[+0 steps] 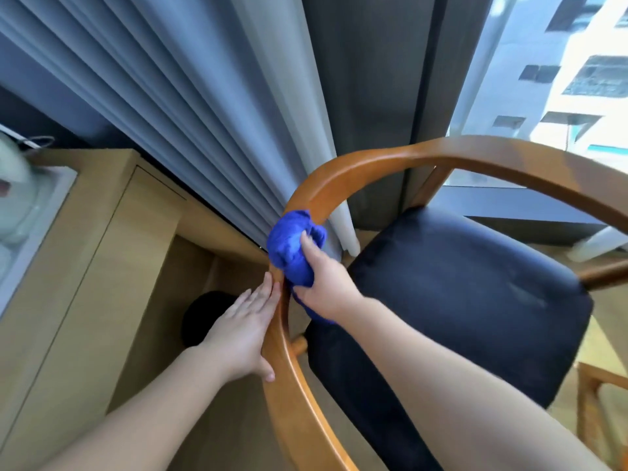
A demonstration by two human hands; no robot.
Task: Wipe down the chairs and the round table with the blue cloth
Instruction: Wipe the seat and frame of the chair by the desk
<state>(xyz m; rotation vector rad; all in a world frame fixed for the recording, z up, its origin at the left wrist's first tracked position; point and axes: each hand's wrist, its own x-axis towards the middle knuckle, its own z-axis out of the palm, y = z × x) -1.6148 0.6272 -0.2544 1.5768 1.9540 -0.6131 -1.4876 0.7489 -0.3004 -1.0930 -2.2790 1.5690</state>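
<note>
A wooden chair [390, 158] with a curved rail and a dark blue seat cushion [458, 300] fills the right half of the head view. My right hand [323, 283] grips a bunched blue cloth [289, 246] and holds it against the left bend of the rail. My left hand [248, 331] lies flat along the outer side of the same rail just below the cloth, fingers straight, thumb on the rail's edge. The round table is out of view.
A light wooden cabinet [102, 239] stands at the left, close to the chair. Grey pleated curtains [204, 113] hang behind, with a window [560, 79] at the right. A dark round object [204, 317] sits on the floor. Part of another wooden chair [591, 396] shows at the lower right.
</note>
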